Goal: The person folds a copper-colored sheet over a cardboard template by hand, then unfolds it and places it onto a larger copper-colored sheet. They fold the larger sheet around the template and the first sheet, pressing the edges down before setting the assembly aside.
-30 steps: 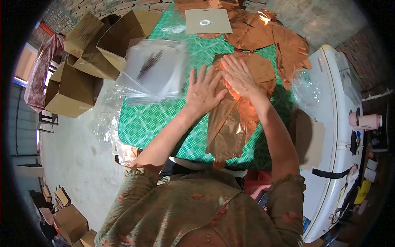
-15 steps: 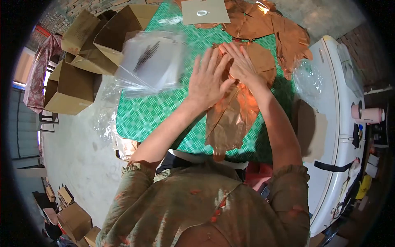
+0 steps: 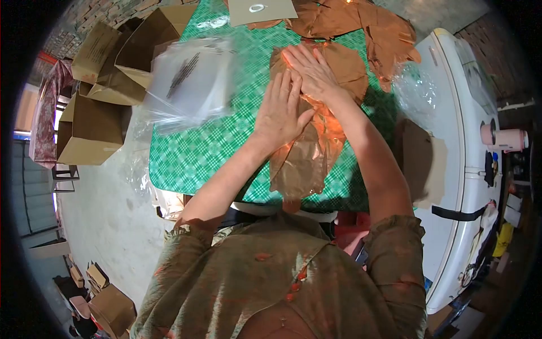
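A flat, copper-coloured foil balloon (image 3: pixel 353 70) lies spread on the green checked tablecloth (image 3: pixel 197 161), its narrow tail hanging over the near edge. My left hand (image 3: pixel 276 113) rests palm down on its left side, fingers stretched out. Just above and to the right, my right hand (image 3: pixel 313 73) also presses flat on the foil with fingers extended. The two hands almost touch, the left fingertips beside the right palm. Neither hand grips anything. Part of the foil is hidden beneath my hands and right forearm.
A stack of clear plastic bags (image 3: pixel 189 85) lies on the table's left. More copper foil balloons (image 3: pixel 389 39) and a beige card with a white ring (image 3: pixel 262 11) are at the far side. Open cardboard boxes (image 3: pixel 93 133) stand left; a white fridge-like appliance (image 3: pixel 451 169) is at right.
The whole view has shifted slightly. My left hand has slid a little toward me and to the right over the foil. My right hand stays flat in about the same place.
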A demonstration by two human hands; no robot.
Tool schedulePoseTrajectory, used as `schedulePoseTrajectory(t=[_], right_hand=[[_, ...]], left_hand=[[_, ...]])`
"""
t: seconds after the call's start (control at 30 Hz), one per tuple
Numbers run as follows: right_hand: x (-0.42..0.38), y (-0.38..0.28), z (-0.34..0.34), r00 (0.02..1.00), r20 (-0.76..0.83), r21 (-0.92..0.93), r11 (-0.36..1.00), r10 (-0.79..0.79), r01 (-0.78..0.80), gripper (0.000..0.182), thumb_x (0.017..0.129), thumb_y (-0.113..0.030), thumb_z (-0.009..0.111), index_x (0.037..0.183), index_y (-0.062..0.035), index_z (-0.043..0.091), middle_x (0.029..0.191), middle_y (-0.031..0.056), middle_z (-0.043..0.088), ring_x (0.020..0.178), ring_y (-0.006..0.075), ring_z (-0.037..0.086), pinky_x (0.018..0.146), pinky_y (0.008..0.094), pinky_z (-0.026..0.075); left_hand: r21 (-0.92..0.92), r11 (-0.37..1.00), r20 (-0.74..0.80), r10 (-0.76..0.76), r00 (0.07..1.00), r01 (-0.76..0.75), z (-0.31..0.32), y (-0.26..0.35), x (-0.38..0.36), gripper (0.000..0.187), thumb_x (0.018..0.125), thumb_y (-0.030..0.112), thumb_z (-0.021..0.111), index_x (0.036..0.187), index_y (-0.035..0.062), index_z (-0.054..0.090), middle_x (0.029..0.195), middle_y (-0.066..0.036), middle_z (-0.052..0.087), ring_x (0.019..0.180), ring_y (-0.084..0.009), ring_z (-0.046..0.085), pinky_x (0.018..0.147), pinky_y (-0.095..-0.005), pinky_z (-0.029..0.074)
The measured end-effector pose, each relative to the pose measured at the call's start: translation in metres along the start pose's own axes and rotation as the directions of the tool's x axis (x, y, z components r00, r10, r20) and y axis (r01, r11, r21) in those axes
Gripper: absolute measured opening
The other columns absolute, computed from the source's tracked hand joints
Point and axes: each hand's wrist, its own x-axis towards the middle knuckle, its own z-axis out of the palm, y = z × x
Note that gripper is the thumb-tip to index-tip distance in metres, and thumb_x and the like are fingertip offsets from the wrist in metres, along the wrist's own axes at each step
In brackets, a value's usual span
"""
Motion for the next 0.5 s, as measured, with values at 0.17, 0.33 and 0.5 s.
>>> schedulePoseTrajectory(t=[0.17, 0.33, 0.5], right_hand=[[0.001, 0.001, -0.001, 1.0, 0.026, -0.04, 0.999, 0.005, -0.004, 0.061, 0.115, -0.044, 0.03, 0.17, -0.0188, 0.031, 0.178, 0.002, 0.026, 0.165, 0.0239, 0.018, 0.134, 0.0511, 0.01], [-0.002, 0.035, -0.001, 0.997, -0.059, -0.087, 0.994, 0.059, -0.064, 0.062, 0.113, -0.046, 0.035, 0.169, -0.0195, 0.034, 0.177, 0.0034, 0.029, 0.163, 0.0255, 0.023, 0.134, 0.052, 0.012], [-0.019, 0.051, -0.033, 0.992, -0.118, -0.328, 0.942, 0.037, -0.074, 0.063, 0.112, -0.047, 0.039, 0.165, -0.013, 0.039, 0.173, 0.007, 0.037, 0.16, 0.0297, 0.031, 0.132, 0.0561, 0.017]], left_hand=[[-0.023, 1.0, 0.052, -0.01, 0.999, 0.011, -0.002, 0.0, -0.002, 0.094, 0.106, 0.058, 0.052, 0.167, -0.0054, 0.022, 0.17, -0.031, 0.03, 0.159, -0.0463, 0.027, 0.131, -0.0547, 0.022], [0.041, 0.999, 0.036, 0.005, 0.999, -0.007, -0.001, 0.001, -0.002, 0.085, 0.103, 0.058, 0.054, 0.16, -0.0051, 0.042, 0.165, -0.031, 0.038, 0.156, -0.0459, 0.031, 0.13, -0.0536, 0.023], [0.037, 0.999, 0.081, -0.011, 0.997, 0.008, -0.005, 0.002, -0.003, 0.082, 0.105, 0.06, 0.05, 0.161, 0.0004, 0.043, 0.166, -0.032, 0.035, 0.158, -0.0465, 0.029, 0.13, -0.0545, 0.022]])
